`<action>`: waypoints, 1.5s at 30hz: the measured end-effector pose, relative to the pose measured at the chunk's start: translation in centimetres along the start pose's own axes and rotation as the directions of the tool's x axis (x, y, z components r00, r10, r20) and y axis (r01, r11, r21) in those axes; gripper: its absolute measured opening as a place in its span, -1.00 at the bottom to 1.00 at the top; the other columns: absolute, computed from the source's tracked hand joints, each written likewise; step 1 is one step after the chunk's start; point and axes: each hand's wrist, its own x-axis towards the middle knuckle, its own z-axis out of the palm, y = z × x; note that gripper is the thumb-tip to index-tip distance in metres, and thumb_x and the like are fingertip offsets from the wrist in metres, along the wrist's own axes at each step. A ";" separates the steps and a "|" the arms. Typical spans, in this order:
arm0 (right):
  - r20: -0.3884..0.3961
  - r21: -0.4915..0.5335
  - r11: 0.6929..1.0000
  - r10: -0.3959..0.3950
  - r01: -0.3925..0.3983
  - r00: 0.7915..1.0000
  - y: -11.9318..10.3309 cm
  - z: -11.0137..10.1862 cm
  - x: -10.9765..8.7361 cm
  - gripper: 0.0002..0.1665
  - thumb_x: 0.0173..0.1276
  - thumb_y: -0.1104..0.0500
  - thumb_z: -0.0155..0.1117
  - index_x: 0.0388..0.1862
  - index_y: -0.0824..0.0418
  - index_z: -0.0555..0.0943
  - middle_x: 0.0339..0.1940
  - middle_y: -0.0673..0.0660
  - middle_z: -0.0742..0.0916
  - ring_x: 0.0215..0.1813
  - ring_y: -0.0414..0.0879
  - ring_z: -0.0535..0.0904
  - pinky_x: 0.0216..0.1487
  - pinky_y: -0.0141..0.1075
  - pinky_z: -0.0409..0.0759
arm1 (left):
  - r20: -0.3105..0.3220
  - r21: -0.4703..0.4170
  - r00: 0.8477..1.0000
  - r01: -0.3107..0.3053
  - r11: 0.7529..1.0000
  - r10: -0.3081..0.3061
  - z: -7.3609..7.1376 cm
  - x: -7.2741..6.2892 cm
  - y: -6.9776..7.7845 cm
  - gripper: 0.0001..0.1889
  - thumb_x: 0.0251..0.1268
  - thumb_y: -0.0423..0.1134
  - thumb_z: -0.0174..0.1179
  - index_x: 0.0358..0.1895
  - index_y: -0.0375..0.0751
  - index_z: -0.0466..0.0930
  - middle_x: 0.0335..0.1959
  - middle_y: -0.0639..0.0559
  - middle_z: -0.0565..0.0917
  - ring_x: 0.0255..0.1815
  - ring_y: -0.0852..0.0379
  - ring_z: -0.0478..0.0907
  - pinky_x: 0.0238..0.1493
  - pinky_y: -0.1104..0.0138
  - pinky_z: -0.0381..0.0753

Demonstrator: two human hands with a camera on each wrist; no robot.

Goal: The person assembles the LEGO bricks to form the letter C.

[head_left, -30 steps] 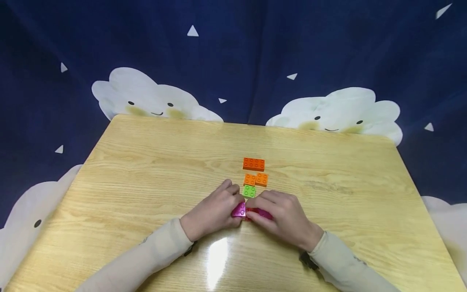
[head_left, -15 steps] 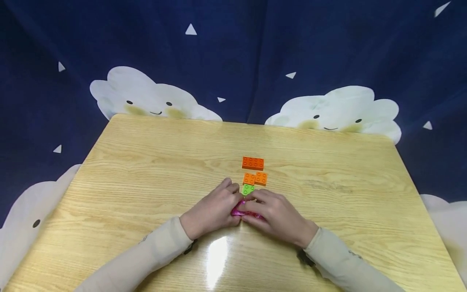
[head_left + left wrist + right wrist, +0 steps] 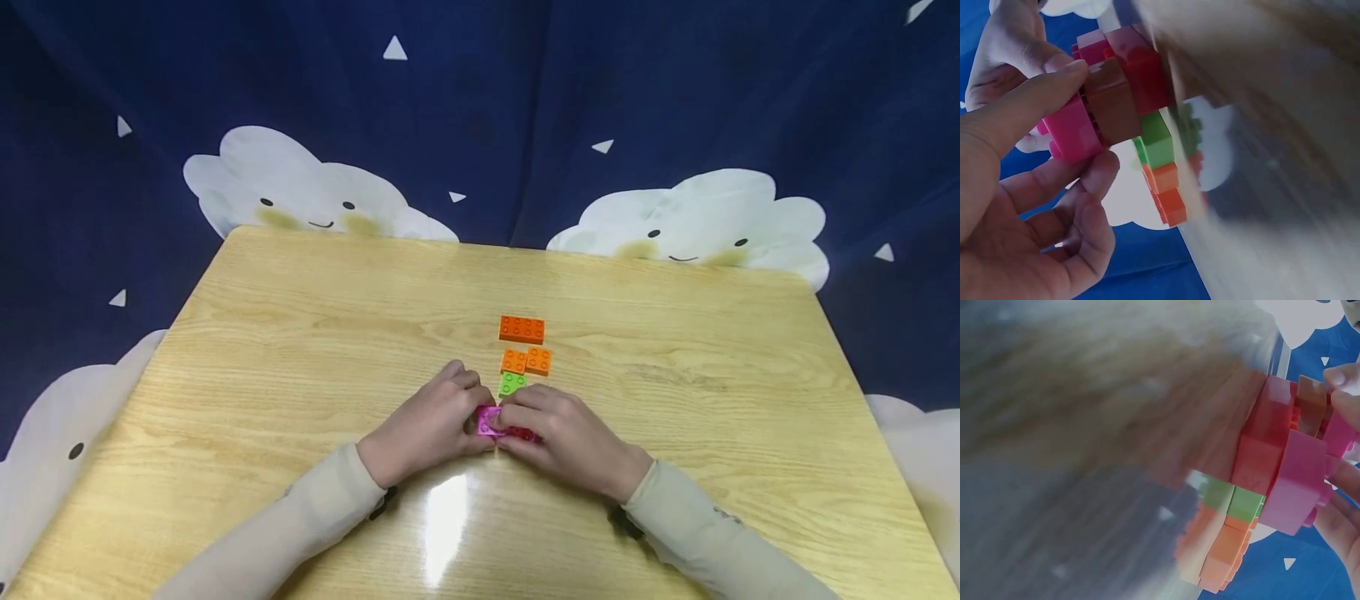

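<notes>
Between my thumb and fingers, my left hand (image 3: 427,421) pinches a brown toy brick (image 3: 1113,103) with a pink brick (image 3: 1075,128) on it. These stand against a red brick (image 3: 1263,440) close over the table. A second pink brick (image 3: 1297,481) sits on the red one. My right hand (image 3: 562,429) curls over the red brick's end of the stack, thumb on the near side. One of its fingers reaches onto the left pink brick in the head view. Fingers (image 3: 1346,387) at the edge of the right wrist view touch that pink brick too.
Beyond the hands, a green brick (image 3: 512,383) lies on the wooden table (image 3: 337,317), partly behind the right hand. Two small orange bricks, an orange one (image 3: 513,360) and its neighbour (image 3: 538,360), follow it. Farther back lies a longer orange-red brick (image 3: 522,328).
My right hand has moved left, its finger now over the left pink brick. My left hand has shifted slightly left and its fingers have loosened, showing more of that brick.
</notes>
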 end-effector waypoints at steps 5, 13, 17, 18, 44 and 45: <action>0.016 0.023 1.000 0.019 -0.020 1.000 0.0 -0.3 0.4 -0.81 0.34 0.24 0.63 -0.15 0.13 0.76 -0.10 0.05 0.83 -0.08 -0.09 0.74 0.05 -0.19 0.75 | -0.020 -0.002 1.000 -0.010 1.000 0.010 -0.1 0.1 -0.1 -0.67 0.17 -0.15 0.68 -0.15 -0.26 0.80 -0.27 0.03 0.69 -0.19 0.07 0.41 -0.14 0.29 0.51; 0.019 0.043 0.999 0.017 -0.018 1.000 0.3 -0.4 0.6 -0.82 0.33 0.27 0.62 -0.16 0.15 0.77 -0.14 0.03 0.83 -0.13 -0.13 0.75 0.00 -0.25 0.75 | -0.026 0.020 0.999 -0.030 0.999 0.031 -0.1 0.5 -0.1 -0.67 0.17 -0.14 0.68 -0.17 -0.28 0.79 -0.26 0.02 0.70 -0.20 0.07 0.42 -0.15 0.30 0.52; 0.015 0.049 0.999 0.011 -0.012 1.000 0.4 -0.5 0.8 -0.82 0.33 0.28 0.62 -0.17 0.16 0.77 -0.16 0.03 0.82 -0.14 -0.12 0.75 -0.02 -0.27 0.75 | -0.029 0.037 0.999 -0.035 0.999 0.036 -0.2 0.6 -0.1 -0.66 0.17 -0.13 0.68 -0.16 -0.28 0.80 -0.26 0.00 0.70 -0.19 0.06 0.42 -0.13 0.28 0.54; 0.014 0.051 0.999 0.010 -0.011 1.000 0.4 -0.5 0.8 -0.83 0.33 0.28 0.62 -0.17 0.16 0.77 -0.16 0.03 0.82 -0.15 -0.13 0.74 -0.03 -0.27 0.75 | -0.029 0.040 0.999 -0.036 0.999 0.037 -0.3 0.6 -0.1 -0.66 0.17 -0.12 0.68 -0.16 -0.28 0.81 -0.26 0.00 0.69 -0.19 0.06 0.42 -0.13 0.28 0.54; 0.018 0.046 0.998 0.032 -0.033 0.999 0.0 0.5 0.5 -0.83 0.34 0.27 0.62 -0.22 0.13 0.74 -0.25 -0.03 0.78 -0.22 -0.17 0.67 -0.10 -0.29 0.71 | -0.030 -0.006 0.999 -0.041 0.999 0.040 0.5 0.0 -0.1 -0.73 0.16 -0.16 0.68 -0.24 -0.23 0.81 -0.39 0.06 0.59 -0.26 0.08 0.33 -0.20 0.32 0.43; 0.017 0.043 0.998 0.036 -0.037 0.999 -0.1 0.6 0.4 -0.83 0.34 0.26 0.62 -0.21 0.13 0.75 -0.23 -0.03 0.79 -0.20 -0.16 0.68 -0.08 -0.28 0.71 | -0.027 -0.007 0.999 -0.038 0.999 0.038 0.5 -0.1 -0.1 -0.73 0.16 -0.17 0.68 -0.25 -0.23 0.81 -0.39 0.07 0.59 -0.26 0.09 0.32 -0.20 0.32 0.42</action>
